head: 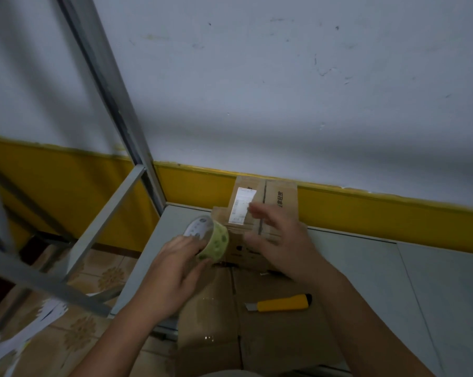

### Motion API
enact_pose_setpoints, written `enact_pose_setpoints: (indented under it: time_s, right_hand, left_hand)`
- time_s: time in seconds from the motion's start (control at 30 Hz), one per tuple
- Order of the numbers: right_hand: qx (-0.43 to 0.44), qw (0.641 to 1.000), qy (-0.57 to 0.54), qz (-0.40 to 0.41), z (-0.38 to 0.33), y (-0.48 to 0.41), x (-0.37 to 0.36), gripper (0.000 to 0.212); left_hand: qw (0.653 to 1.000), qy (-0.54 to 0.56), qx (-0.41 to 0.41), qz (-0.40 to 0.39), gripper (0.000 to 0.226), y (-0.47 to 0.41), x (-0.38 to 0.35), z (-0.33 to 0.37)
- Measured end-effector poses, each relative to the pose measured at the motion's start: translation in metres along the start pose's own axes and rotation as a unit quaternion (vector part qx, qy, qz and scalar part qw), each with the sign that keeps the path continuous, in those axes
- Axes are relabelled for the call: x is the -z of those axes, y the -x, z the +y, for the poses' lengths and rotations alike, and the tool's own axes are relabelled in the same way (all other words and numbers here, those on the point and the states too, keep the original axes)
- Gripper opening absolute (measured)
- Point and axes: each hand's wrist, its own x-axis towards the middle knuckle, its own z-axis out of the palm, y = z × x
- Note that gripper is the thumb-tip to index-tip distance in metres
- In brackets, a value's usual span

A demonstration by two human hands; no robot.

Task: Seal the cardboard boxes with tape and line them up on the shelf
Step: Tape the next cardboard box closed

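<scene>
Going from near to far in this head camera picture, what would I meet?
Large cardboard box → yellow utility knife lying on it → small labelled box → yellow wall stripe. The tape roll in the left hand and the right hand overlap the small box, so they are left out.

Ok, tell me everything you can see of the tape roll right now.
The tape roll is a wide ring of clear tape that looks yellow-green, wound on a white core with small print. It is tilted, its open side facing up and left. The left hand grips its lower rim, holding it above the grey shelf, just left of the small cardboard box. I cannot see a loose end.
</scene>
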Motion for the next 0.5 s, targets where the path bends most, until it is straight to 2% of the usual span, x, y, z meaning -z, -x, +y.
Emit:
enact_pose_setpoints:
  time_s: [0.07,0.1,0.23,0.4,0.5]
  right_hand:
    - [0.005,0.998,0.010,-0.060,-0.011,-0.007,-0.007,0.076]
    - [0.013,0.998,0.018,-0.066,-0.014,-0.009,-0.009,0.079]
    - [0.073,0.996,0.048,-0.002,-0.014,-0.008,-0.014,0.067]
    - [0.127,0.984,0.066,0.103,-0.007,0.008,-0.018,0.047]
    - [0.149,0.980,0.085,0.103,-0.006,0.017,-0.022,0.038]
  left_hand:
    - [0.999,0.026,-0.025,-0.003,0.022,-0.010,0.003,0.014]
    - [0.999,0.031,-0.039,0.000,0.022,-0.013,0.002,0.019]
    - [0.997,0.024,-0.065,0.019,0.019,-0.025,0.000,0.036]
    - [0.999,0.022,-0.027,0.009,0.019,-0.028,-0.002,0.043]
    - [0.999,0.034,-0.015,-0.016,0.013,-0.028,-0.002,0.044]
